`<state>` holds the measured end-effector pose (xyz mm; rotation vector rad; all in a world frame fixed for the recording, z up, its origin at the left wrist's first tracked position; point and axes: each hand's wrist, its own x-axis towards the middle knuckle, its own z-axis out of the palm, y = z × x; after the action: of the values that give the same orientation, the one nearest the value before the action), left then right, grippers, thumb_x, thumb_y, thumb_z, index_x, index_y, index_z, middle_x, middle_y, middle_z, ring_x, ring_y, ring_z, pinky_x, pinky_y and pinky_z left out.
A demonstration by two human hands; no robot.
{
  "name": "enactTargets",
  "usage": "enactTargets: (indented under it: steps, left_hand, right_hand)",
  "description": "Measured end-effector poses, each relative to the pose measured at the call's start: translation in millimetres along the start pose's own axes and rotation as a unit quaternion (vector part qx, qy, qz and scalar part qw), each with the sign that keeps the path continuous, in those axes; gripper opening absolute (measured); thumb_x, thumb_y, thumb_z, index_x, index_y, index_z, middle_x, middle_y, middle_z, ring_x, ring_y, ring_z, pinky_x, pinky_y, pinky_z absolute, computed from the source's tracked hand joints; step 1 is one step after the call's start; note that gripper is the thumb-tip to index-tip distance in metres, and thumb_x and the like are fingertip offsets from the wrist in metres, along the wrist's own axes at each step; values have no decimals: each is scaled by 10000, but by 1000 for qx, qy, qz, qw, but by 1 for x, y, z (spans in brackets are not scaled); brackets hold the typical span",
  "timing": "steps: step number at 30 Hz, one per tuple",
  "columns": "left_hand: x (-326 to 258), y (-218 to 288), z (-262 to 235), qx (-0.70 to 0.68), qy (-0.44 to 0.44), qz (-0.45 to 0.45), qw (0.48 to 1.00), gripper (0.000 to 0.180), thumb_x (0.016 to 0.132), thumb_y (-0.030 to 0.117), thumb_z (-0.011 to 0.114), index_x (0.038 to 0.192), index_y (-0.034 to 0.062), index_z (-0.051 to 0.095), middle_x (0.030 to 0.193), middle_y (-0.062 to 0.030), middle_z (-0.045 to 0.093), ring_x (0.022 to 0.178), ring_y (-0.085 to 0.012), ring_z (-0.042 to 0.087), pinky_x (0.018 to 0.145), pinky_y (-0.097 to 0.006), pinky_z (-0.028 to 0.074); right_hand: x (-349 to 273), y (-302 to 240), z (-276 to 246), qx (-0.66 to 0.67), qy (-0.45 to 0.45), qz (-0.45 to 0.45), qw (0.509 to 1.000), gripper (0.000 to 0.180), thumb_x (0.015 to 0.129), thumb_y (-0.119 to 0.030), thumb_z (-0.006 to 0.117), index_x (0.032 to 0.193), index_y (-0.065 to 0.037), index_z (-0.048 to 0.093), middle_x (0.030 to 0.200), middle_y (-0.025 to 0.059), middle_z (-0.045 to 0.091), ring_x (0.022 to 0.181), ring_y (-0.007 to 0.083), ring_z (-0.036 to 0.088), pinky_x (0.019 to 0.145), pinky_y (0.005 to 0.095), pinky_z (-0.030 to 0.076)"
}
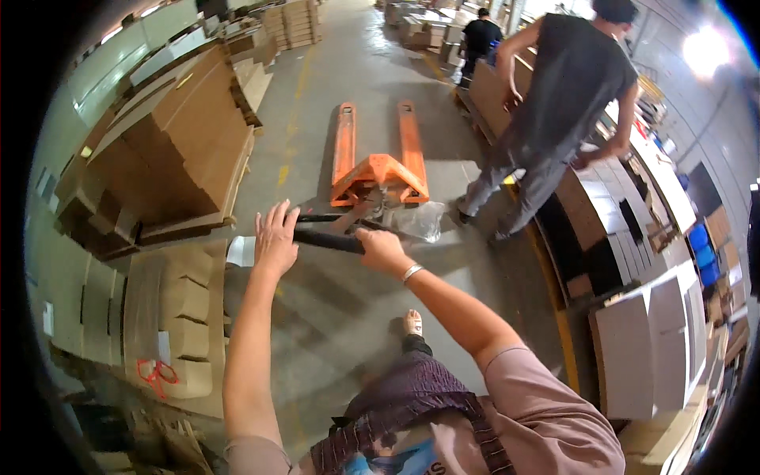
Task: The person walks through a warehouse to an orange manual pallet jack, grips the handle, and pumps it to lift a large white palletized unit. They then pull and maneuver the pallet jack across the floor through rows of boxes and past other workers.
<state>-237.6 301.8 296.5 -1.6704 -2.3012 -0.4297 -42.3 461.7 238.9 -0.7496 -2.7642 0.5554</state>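
Note:
An orange pallet jack (380,168) stands on the floor ahead of me, its two forks pointing away. Its black handle (328,240) reaches back toward me. My right hand (383,251) is closed round the right part of the handle's grip. At the grip's left end is my left hand (275,235), with its fingers stretched out and the palm side against the bar. A crumpled piece of clear plastic (427,222) lies beside the jack's wheel end, on the right.
Large brown cardboard stacks (170,142) on a pallet stand to the left, with more cartons (186,317) nearer me. On the right, a person in dark clothes (566,95) stands by stacked boards (598,214). Another person (480,39) is farther off. Yellow lines (283,176) mark the aisle.

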Motion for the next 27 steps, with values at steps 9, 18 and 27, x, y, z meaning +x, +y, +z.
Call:
enactTargets:
  steps: [9, 18, 27]
  left_hand:
    - [-88, 45, 70, 59, -198, -5, 978, 240, 729, 137, 683, 961, 121, 621, 1059, -69, 603, 1092, -287, 533, 982, -470, 394]
    - [-167, 110, 55, 85, -263, -5, 961, 246, 720, 202, 695, 955, 143, 739, 1017, -60, 631, 1094, -263, 552, 927, -480, 455]
    - [-274, 141, 20, 17, -341, -12, 940, 248, 690, 179, 618, 891, 100, 741, 930, -148, 715, 926, -342, 676, 868, -446, 502]
  right_hand:
    - [-125, 4, 58, -36, 1, 46, 998, 195, 795, -152, 601, 987, -134, 635, 811, 91, 700, 805, 280, 692, 738, 429, 462]
    - [-224, -13, 66, -20, 0, 54, 998, 190, 709, -72, 614, 894, -110, 605, 860, 99, 681, 834, 321, 662, 778, 460, 440]
    - [-342, -56, 71, -10, 2, 34, 999, 193, 720, -71, 610, 906, -120, 615, 792, 94, 669, 811, 330, 654, 738, 460, 429]
